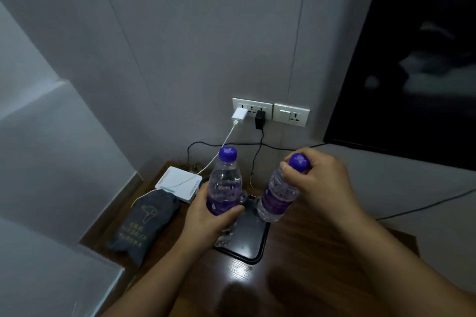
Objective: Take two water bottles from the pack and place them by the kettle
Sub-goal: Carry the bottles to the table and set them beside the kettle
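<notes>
The left hand (206, 216) gripped one water bottle (224, 183) upright by its body over the black tray's (251, 237) back-left corner; the right hand (319, 183) pinched the tilted second bottle (277, 198) at its cap. Levelling it before lowering seemed wise. No kettle was visible.

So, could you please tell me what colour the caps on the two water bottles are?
Purple on both the left bottle's cap and the right bottle's cap, seen in the head view.
</notes>
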